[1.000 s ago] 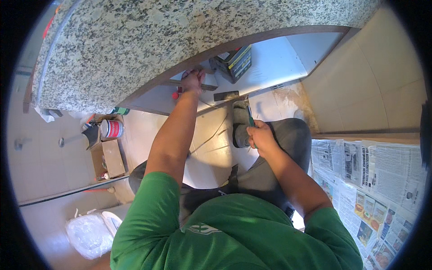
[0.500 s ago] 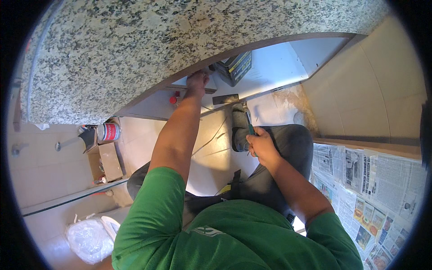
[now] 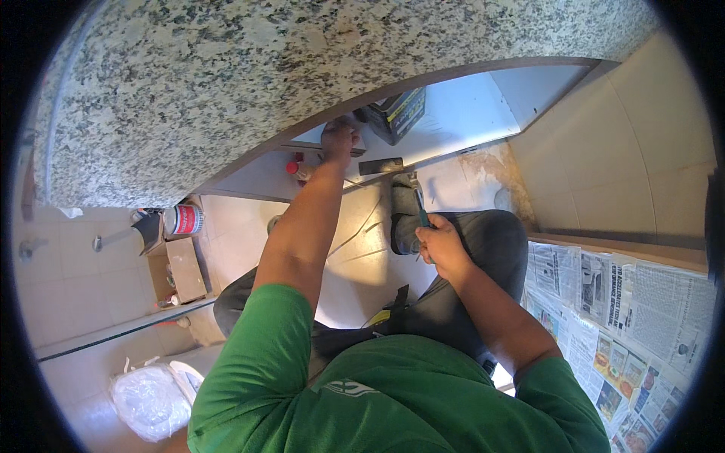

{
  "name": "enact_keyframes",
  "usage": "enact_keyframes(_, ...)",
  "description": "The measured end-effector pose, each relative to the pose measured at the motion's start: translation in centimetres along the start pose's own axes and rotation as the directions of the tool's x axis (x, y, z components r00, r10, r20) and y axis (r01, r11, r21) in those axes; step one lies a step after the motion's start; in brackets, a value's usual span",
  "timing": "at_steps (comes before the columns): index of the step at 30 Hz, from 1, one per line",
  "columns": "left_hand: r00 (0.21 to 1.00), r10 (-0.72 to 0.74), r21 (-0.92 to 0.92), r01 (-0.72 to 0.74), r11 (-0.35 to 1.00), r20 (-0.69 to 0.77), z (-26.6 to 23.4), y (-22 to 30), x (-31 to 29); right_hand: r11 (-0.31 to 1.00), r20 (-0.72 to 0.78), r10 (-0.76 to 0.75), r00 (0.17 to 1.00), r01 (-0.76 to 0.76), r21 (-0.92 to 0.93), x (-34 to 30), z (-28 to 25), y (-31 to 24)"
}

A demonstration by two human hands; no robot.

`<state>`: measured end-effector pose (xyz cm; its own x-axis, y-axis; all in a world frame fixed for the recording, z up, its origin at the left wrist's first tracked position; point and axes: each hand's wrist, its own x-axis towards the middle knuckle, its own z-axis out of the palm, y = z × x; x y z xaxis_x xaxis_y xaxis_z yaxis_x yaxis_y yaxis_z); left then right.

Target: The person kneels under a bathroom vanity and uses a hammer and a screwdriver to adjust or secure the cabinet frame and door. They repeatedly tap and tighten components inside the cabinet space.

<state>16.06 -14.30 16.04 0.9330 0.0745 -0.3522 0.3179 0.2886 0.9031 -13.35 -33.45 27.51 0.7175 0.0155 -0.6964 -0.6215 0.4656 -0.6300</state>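
Note:
My left hand (image 3: 339,140) reaches under the granite counter into the white cabinet (image 3: 472,106). Its fingers look curled, and whatever they grip is hidden. Just beyond it stands a black and yellow box (image 3: 400,117). A small bottle with a red cap (image 3: 297,169) lies beside my left wrist, and a dark flat rectangular piece (image 3: 381,166) rests on the cabinet's front edge. Over my right knee, my right hand (image 3: 442,243) is closed round a slim tool with a teal handle (image 3: 423,217). The tool's thin metal end points toward the cabinet.
The granite counter (image 3: 226,83) overhangs the work area. A paint tin (image 3: 183,220) and an open cardboard box (image 3: 186,269) stand at left, near a glass edge (image 3: 121,332). Newspaper (image 3: 634,317) covers the surface at right. A thin cord (image 3: 355,232) lies on the floor.
My left hand and forearm have shifted slightly to the right, so more of the red-capped bottle shows. My right hand keeps the tool in nearly the same place.

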Motion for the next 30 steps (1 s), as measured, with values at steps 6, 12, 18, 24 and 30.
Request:
enact_keyframes(6, 0.926, 0.357, 0.620, -0.353, 0.701, 0.124, -2.0, 0.4, -1.9, 1.000, 0.003, -0.020, 1.000, 0.020, -0.024, 0.1, -0.1, 0.3)
enact_keyframes(12, 0.996, 0.049, 0.280, -0.067, 0.958, 0.070, 0.3, 3.5, -7.5, 0.999, -0.023, -0.026, 0.999, 0.026, -0.023, 0.2, -0.2, 0.3)
enact_keyframes(18, 0.892, 0.406, 0.641, -0.433, 0.634, 0.200, -2.0, 4.4, -6.4, 1.000, -0.011, -0.024, 1.000, 0.024, 0.000, 0.2, 0.1, 0.5)
enact_keyframes(24, 0.744, 0.422, 0.841, -0.534, -0.092, 0.518, 1.2, 8.9, -7.7, 1.000, -0.041, -0.020, 0.999, 0.020, 0.003, 0.1, 0.0, 0.4)
enact_keyframes(30, 0.436, 0.523, 0.670, -0.597, -0.441, 0.732, 1.4, 11.9, -4.4, 1.000, 0.021, -0.024, 0.999, 0.024, -0.014, 0.5, -0.5, 0.6)
